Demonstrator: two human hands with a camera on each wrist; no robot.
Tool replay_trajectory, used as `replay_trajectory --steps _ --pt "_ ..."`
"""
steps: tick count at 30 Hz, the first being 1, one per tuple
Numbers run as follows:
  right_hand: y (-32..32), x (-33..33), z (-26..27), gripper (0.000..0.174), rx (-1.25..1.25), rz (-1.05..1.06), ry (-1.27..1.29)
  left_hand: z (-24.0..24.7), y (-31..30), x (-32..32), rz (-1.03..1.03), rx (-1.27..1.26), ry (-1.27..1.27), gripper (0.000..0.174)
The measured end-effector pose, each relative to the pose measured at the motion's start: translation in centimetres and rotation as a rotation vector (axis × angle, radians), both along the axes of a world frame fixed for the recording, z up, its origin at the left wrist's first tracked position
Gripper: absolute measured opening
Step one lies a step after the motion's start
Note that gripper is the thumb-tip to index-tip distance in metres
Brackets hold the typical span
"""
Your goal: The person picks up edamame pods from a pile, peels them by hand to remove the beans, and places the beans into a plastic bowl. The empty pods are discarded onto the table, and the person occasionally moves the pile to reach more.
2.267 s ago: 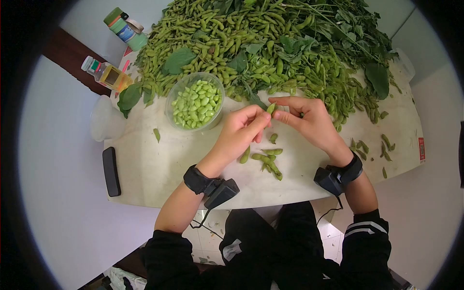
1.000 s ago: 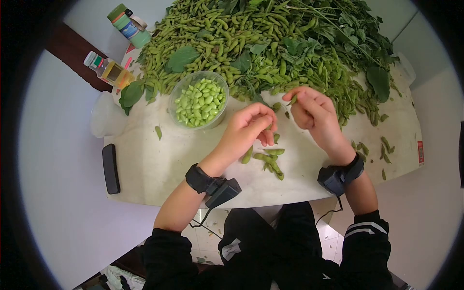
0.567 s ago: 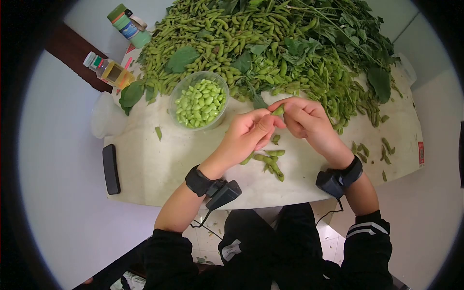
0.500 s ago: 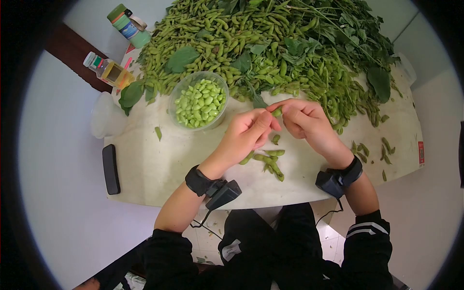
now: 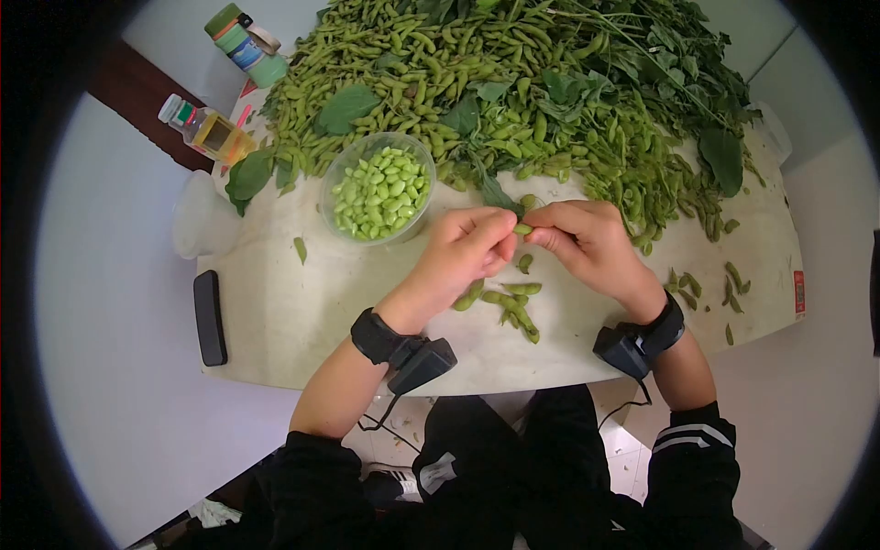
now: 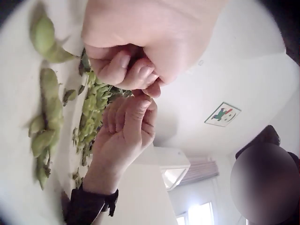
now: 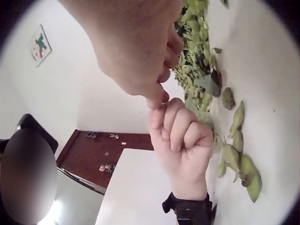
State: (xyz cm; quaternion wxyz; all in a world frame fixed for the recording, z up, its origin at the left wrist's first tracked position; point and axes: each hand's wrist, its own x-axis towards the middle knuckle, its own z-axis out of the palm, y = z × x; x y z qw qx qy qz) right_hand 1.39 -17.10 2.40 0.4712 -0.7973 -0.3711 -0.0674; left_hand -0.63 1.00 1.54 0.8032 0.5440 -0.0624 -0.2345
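In the head view both hands meet above the table, fingertip to fingertip, at a small green soybean pod. My left hand pinches the pod's left end between thumb and curled fingers. From the other side my right hand pinches it with thumb and forefinger. Both wrist views show the fingertips together, with the pod almost wholly hidden. Just below the hands lies a cluster of unopened soybean pods. To the left stands a clear plastic tub filled with shelled green soybeans.
A large heap of soybean pods with leaves and stems covers the back of the table. At the left are an oil bottle, a green bottle, a translucent container and a black phone. Loose pods lie at the right.
One second ago the hands were apart, the right one raised with a pod. They have since come together, and the right thumb and forefinger now sit lower on the pod. A shoe has appeared below.
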Motion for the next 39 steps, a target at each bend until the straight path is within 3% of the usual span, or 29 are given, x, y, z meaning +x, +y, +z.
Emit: replay_trajectory --steps 3,4,6,9,14,15,17,20,21,23,27,29,39 --pt "-0.1 0.0 -0.3 0.010 0.001 -0.014 -0.124 0.2 -0.1 -0.3 0.023 0.124 -0.186 0.030" --pt "0.0 -0.2 -0.1 0.009 0.022 0.003 -0.061 0.4 -0.2 -0.4 0.022 0.123 -0.185 0.030" --pt "0.0 -0.4 -0.2 0.009 0.044 0.018 0.004 0.7 -0.3 -0.6 0.124 0.349 -0.467 0.029" --pt "0.3 -0.8 -0.6 0.011 0.069 0.036 0.133 0.7 0.0 -0.5 0.107 0.372 -0.513 0.027" --pt "0.5 -1.3 -0.5 0.018 0.294 0.118 0.636 1.0 0.2 -0.4 0.089 0.392 -0.644 0.026" --pt "0.3 -1.2 -0.6 0.018 0.292 0.120 0.635 1.0 0.2 -0.5 0.090 0.380 -0.684 0.026" --pt "-0.2 -0.8 -0.6 0.022 0.291 0.233 0.924 0.9 0.4 -0.5 0.076 0.383 -0.691 0.026" --pt "-0.5 -0.3 0.0 0.024 0.357 0.362 0.980 0.5 0.1 -0.5 0.080 0.366 -0.598 0.028" --pt "-0.3 -0.5 0.2 0.024 0.354 0.364 0.980 0.5 0.0 -0.5 0.099 0.347 -0.498 0.028" --pt "0.1 -1.0 0.5 0.020 0.159 0.238 0.552 0.5 0.1 -0.6 0.102 0.315 -0.489 0.028" --pt "-0.1 -0.8 0.7 0.016 0.231 0.109 0.451 1.1 0.0 -0.7 0.080 0.293 -0.490 0.028" --pt "-0.5 -0.6 1.2 0.013 0.033 0.144 0.195 0.8 -0.1 -0.5 0.093 0.294 -0.555 0.028" --pt "-0.4 -0.7 1.4 0.009 0.040 0.026 0.061 1.1 0.6 0.1 0.019 0.509 -0.751 0.024"
